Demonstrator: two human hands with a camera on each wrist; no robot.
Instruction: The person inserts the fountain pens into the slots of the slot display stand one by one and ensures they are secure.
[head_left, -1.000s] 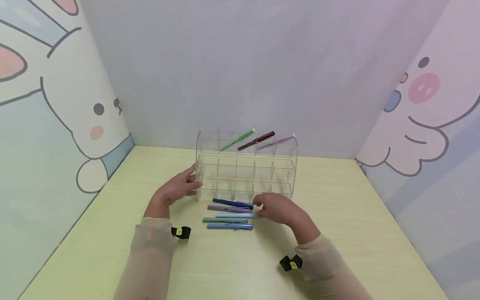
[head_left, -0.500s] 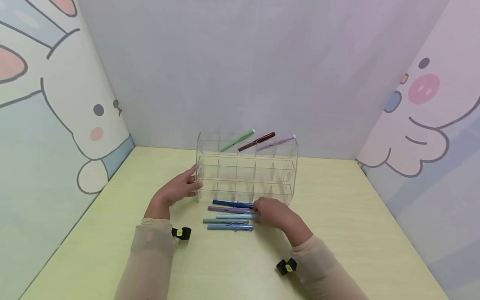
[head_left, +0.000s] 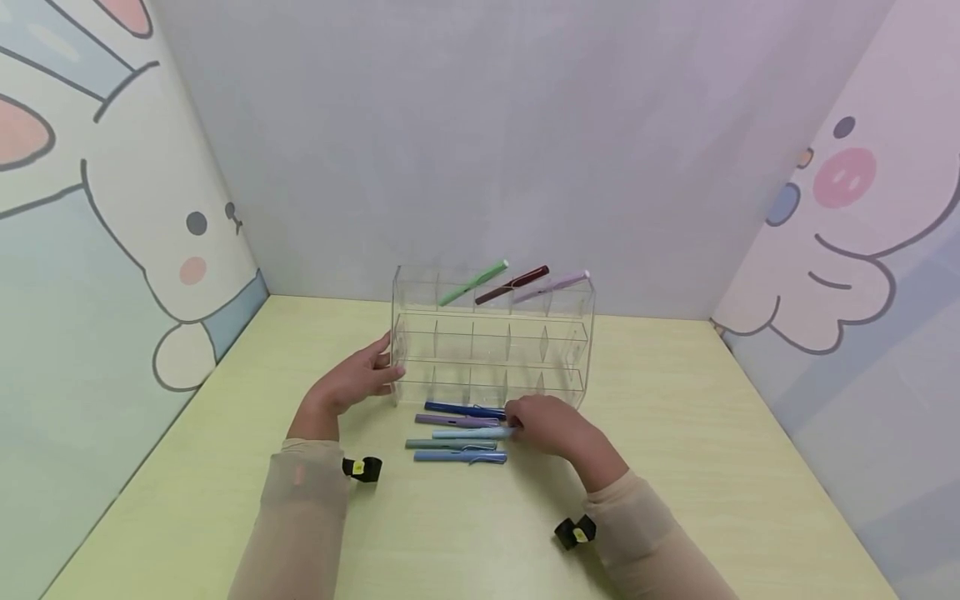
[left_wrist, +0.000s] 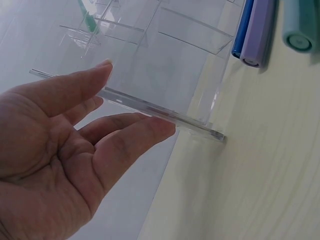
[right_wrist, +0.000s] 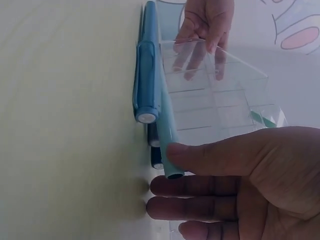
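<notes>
A clear acrylic pen rack [head_left: 491, 342] with stepped compartments stands upright on the table. My left hand [head_left: 358, 382] grips its left side panel, thumb on one face and fingers on the other, as the left wrist view shows. In front of the rack my right hand [head_left: 553, 429] pinches the right end of a light blue pen [head_left: 468, 433], thumb [right_wrist: 200, 157] on top. That pen lies in a row with a dark blue pen [head_left: 461, 409], a purple pen [head_left: 453, 421], a grey-green pen [head_left: 448, 444] and a blue pen [head_left: 457, 457].
Three pens lean in the rack's top row: a green pen [head_left: 474, 283], a dark red pen [head_left: 513, 285] and a lilac pen [head_left: 552, 286]. The pale yellow table [head_left: 675, 467] meets a grey back wall [head_left: 487, 150] and side walls with cartoon animals.
My right hand has moved slightly left and down over the pens' ends and now pinches the light blue pen. The left hand stays on the rack's side.
</notes>
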